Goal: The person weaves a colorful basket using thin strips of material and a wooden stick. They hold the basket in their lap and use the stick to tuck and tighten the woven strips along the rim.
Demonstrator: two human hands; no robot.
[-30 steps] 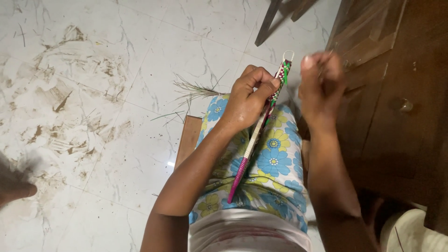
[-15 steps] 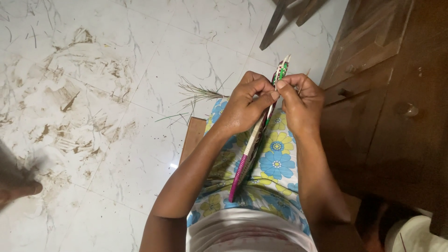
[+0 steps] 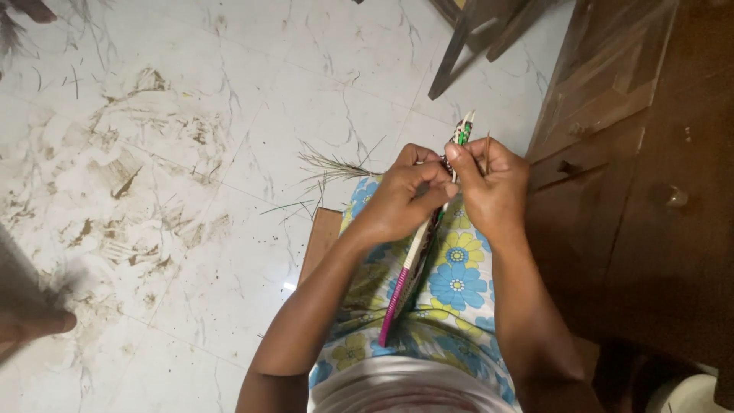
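Note:
A long flat woven strip (image 3: 413, 264), striped pink, white and green, runs from my lap up between both hands. My left hand (image 3: 401, 195) grips the strip near its upper part, fingers curled round it. My right hand (image 3: 493, 187) pinches the strip's green and white top end (image 3: 462, 130) and also holds a thin pale sliver (image 3: 487, 149) upright beside it. Both hands touch above my knees, over a cloth (image 3: 451, 283) printed with blue and yellow flowers.
A bundle of thin dry fibres (image 3: 332, 164) lies on the stained white marble floor (image 3: 191, 153). Dark wooden furniture (image 3: 634, 168) stands close on the right. Chair legs (image 3: 459, 46) rise at the top. Another person's foot (image 3: 34, 325) shows at the left edge.
My right hand came in from the right and closed on the strip's top end beside the left hand. The view shifted slightly; the strip stays upright.

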